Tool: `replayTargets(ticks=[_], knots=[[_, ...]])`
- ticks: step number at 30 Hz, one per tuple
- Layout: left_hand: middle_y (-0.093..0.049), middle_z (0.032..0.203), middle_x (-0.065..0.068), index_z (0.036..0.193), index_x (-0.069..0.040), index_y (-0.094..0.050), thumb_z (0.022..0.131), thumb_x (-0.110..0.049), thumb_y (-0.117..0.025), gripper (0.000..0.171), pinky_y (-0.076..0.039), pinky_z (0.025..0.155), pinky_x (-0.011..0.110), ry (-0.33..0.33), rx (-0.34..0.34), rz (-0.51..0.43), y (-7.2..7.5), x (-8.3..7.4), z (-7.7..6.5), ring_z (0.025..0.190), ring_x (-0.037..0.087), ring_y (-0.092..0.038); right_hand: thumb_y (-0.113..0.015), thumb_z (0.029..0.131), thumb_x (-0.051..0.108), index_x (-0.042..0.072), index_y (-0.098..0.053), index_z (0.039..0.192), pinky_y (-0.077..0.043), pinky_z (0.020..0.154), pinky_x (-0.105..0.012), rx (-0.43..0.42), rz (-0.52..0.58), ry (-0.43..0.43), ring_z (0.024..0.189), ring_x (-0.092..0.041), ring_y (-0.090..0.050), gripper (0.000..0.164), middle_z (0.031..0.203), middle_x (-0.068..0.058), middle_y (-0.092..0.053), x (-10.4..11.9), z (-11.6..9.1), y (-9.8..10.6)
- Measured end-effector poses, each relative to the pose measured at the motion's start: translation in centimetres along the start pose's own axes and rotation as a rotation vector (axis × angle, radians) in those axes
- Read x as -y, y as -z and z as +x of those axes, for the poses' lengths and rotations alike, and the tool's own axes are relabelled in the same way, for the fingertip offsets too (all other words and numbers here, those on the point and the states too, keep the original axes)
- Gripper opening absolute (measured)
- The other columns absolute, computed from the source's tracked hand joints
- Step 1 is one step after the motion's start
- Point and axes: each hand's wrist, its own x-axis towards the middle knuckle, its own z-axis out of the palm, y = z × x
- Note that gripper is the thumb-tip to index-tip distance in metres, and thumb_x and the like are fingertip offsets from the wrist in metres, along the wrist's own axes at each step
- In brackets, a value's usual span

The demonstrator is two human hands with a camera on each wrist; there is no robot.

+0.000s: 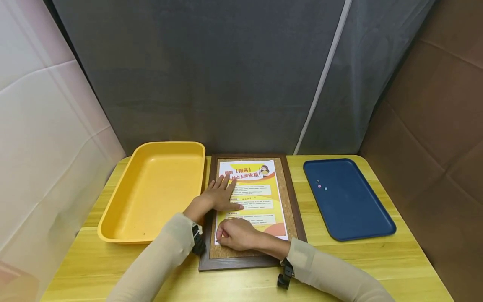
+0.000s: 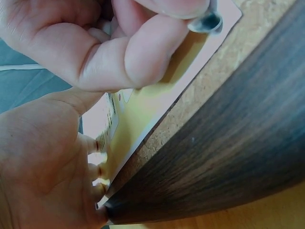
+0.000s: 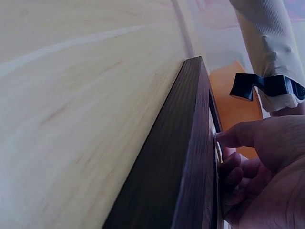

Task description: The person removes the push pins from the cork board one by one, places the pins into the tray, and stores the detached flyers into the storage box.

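Note:
A printed poster (image 1: pixel 258 204) in yellow and white lies on a cork board (image 1: pixel 288 201) with a dark wooden frame (image 1: pixel 298 214). With fingers spread, my left hand (image 1: pixel 218 199) rests on the poster's left half. At the poster's lower left corner is my right hand (image 1: pixel 237 235), its fingers curled. In the left wrist view its thumb and forefinger pinch a small shiny thumbtack (image 2: pixel 207 23) against that corner. The tack's point is hidden. The right wrist view shows the right hand (image 3: pixel 271 167) just past the frame's edge.
Left of the board stands a deep yellow tray (image 1: pixel 170 193) with tiny dark specks in it. A shallow blue tray (image 1: pixel 354 205) on the right holds a few small round pieces (image 1: pixel 319 186). Grey cloth (image 1: pixel 188 84) hangs behind the wooden table (image 1: pixel 256 285).

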Motion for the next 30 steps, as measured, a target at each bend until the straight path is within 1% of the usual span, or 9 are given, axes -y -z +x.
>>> replayTargets(ticks=[8,12,15,20,21,24,26,27,30], knots=[[0.002,0.176,0.024,0.17,-0.003,-0.01,0.101,-0.061,-0.06,0.103,-0.004,0.13,0.058,0.003,-0.001,0.003,1.6,-1.4,-1.9,0.163,0.043,0.002,-0.075,0.093,0.01,0.016,-0.076,0.087,-0.039,0.058,-0.017,-0.01,0.052,0.003,0.062,0.002,-0.046,0.009,0.065,0.014,-0.052,-0.1,0.0,0.0],[0.001,0.176,0.025,0.17,-0.003,-0.011,0.099,-0.064,-0.062,0.107,-0.003,0.13,0.059,-0.003,-0.004,-0.01,1.7,-1.4,-2.0,0.163,0.044,0.001,-0.075,0.092,0.009,0.016,-0.076,0.086,-0.04,0.058,-0.016,-0.01,0.059,0.0,0.062,0.002,-0.047,0.01,0.064,0.014,-0.053,-0.1,0.0,0.0],[0.001,0.176,0.025,0.17,-0.003,-0.012,0.097,-0.066,-0.063,0.109,-0.003,0.13,0.06,-0.008,-0.008,-0.014,1.5,-1.2,-1.7,0.163,0.045,0.002,-0.075,0.093,0.008,0.016,-0.076,0.086,-0.041,0.059,-0.017,-0.005,0.057,0.001,0.063,0.002,-0.048,0.01,0.064,0.014,-0.053,-0.1,0.0,0.0],[0.002,0.176,0.024,0.17,-0.004,-0.011,0.098,-0.064,-0.062,0.107,-0.003,0.13,0.059,-0.001,0.0,-0.018,1.5,-1.4,-1.8,0.163,0.043,0.002,-0.075,0.094,0.01,0.016,-0.076,0.086,-0.041,0.06,-0.017,0.0,0.02,0.008,0.064,0.002,-0.048,0.01,0.066,0.014,-0.054,0.0,0.0,0.0],[0.002,0.176,0.024,0.17,-0.003,-0.011,0.097,-0.066,-0.062,0.109,-0.003,0.13,0.06,-0.005,-0.008,-0.021,1.2,-1.1,-1.5,0.163,0.044,0.002,-0.075,0.094,0.011,0.017,-0.076,0.087,-0.041,0.06,-0.017,0.002,0.013,0.01,0.064,0.002,-0.048,0.009,0.066,0.014,-0.054,0.0,0.0,0.0],[0.001,0.176,0.025,0.17,-0.003,-0.011,0.098,-0.065,-0.061,0.107,-0.003,0.13,0.06,0.0,-0.007,-0.031,1.2,-1.1,-1.4,0.163,0.044,0.002,-0.075,0.095,0.013,0.017,-0.075,0.088,-0.04,0.06,-0.017,0.008,-0.005,0.011,0.065,0.002,-0.048,0.009,0.067,0.014,-0.053,-0.1,0.0,0.0],[0.002,0.176,0.025,0.17,-0.003,-0.011,0.097,-0.069,-0.06,0.11,-0.004,0.13,0.06,-0.005,-0.017,-0.031,0.9,-0.8,-1.1,0.163,0.044,0.002,-0.075,0.095,0.013,0.018,-0.075,0.088,-0.039,0.06,-0.018,0.013,-0.01,0.005,0.065,0.002,-0.047,0.008,0.068,0.014,-0.052,0.0,0.0,0.0],[0.002,0.176,0.025,0.17,-0.003,-0.011,0.097,-0.069,-0.06,0.11,-0.004,0.13,0.06,-0.005,-0.018,-0.031,0.9,-0.7,-1.1,0.163,0.045,0.002,-0.075,0.095,0.014,0.018,-0.075,0.088,-0.039,0.06,-0.018,0.016,-0.009,0.0,0.065,0.002,-0.047,0.008,0.068,0.014,-0.052,0.0,0.0,0.0],[0.002,0.176,0.024,0.17,-0.004,-0.011,0.098,-0.068,-0.059,0.108,-0.005,0.13,0.059,-0.005,-0.013,-0.026,1.0,-0.8,-1.4,0.163,0.044,0.002,-0.075,0.095,0.014,0.017,-0.075,0.088,-0.039,0.06,-0.018,0.051,0.047,-0.002,0.064,0.002,-0.047,0.008,0.067,0.014,-0.051,0.2,0.0,0.1]])
